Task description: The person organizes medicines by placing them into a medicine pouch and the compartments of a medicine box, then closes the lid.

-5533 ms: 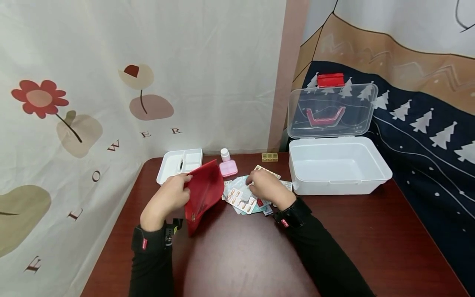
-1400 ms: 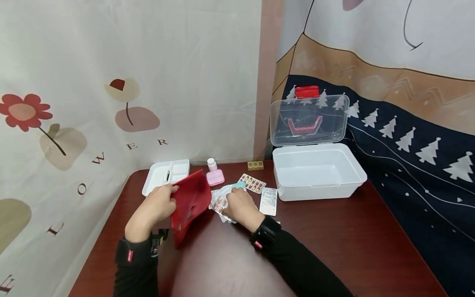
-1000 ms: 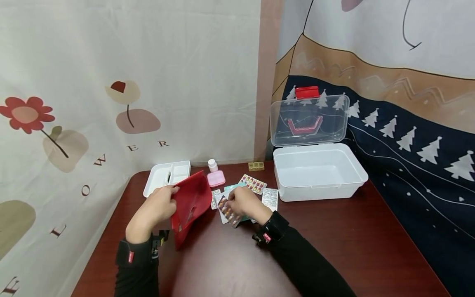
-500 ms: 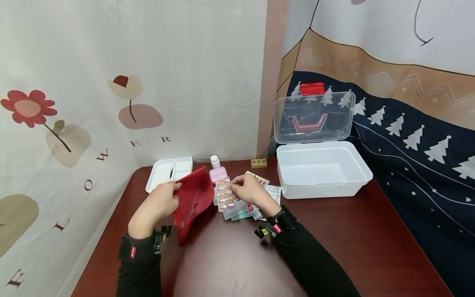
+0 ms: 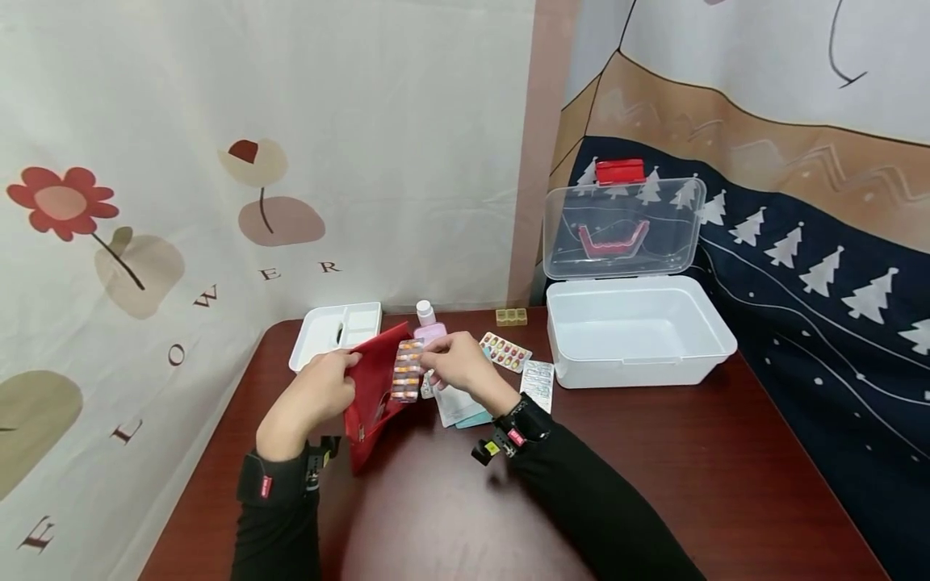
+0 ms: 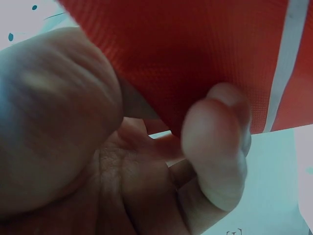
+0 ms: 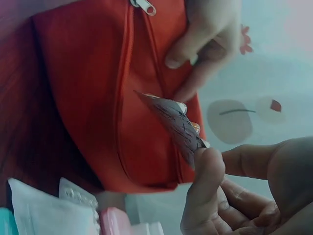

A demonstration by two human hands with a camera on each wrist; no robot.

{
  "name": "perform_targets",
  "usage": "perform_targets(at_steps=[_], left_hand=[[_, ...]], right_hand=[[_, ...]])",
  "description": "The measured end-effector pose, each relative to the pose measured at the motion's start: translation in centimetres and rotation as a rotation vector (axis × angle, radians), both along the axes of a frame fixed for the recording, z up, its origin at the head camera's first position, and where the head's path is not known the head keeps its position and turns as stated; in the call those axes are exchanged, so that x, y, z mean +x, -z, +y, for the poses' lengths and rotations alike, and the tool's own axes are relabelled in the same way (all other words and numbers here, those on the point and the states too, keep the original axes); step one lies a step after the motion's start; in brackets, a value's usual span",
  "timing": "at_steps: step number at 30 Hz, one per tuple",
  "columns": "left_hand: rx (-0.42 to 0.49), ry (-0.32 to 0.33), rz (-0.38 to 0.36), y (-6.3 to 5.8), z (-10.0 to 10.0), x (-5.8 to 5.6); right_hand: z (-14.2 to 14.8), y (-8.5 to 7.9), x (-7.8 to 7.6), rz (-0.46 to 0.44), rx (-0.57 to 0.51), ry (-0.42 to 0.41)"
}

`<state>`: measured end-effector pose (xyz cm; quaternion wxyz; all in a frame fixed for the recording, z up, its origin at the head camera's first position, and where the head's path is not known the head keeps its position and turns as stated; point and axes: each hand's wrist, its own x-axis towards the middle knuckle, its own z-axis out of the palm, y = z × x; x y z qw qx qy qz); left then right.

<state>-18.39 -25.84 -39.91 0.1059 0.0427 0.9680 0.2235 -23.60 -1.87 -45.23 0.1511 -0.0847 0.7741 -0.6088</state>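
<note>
My left hand [image 5: 308, 399] pinches the edge of a red zippered pouch [image 5: 372, 375], which stands tilted with its mouth spread. In the left wrist view, thumb and fingers clasp the red fabric [image 6: 171, 49]. Between thumb and fingers of my right hand [image 5: 465, 365] is a blister pack of orange capsules [image 5: 406, 371]. The right wrist view has this pack's printed foil back [image 7: 173, 125] at the unzipped opening, its far end overlapping the pouch. On the table below my right hand lie pale packets [image 5: 454, 405], a multicoloured capsule blister pack [image 5: 506, 353] and a silver-backed one [image 5: 538, 385].
A white box [image 5: 639, 371] with its clear lid [image 5: 668, 234] raised stands at the right. Along the back are a white divided tray [image 5: 312, 335], a white-capped bottle [image 5: 425, 311], a pink case [image 5: 431, 332] and a small yellow pill box [image 5: 512, 317].
My right hand has picked the orange capsule blister pack out of the pile, turned it upright and carried it left to the pouch mouth. My left hand keeps its grip on the pouch.
</note>
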Motion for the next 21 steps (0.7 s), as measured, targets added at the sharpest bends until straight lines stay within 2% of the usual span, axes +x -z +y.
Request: perform_targets(at_steps=[5, 13, 21], left_hand=[[-0.016, 0.001, 0.001, -0.1, 0.0, 0.0], [-0.002, 0.018, 0.005, 0.2, 0.1, 0.0], [-0.024, 0.03, 0.029, 0.0, 0.1, 0.1]], right_hand=[[-2.3, 0.1, 0.5, -0.007, 0.04, 0.004], [-4.9, 1.3, 1.3, 0.03, 0.196, 0.012], [-6.1, 1.9, 1.6, 0.031, 0.213, 0.015]])
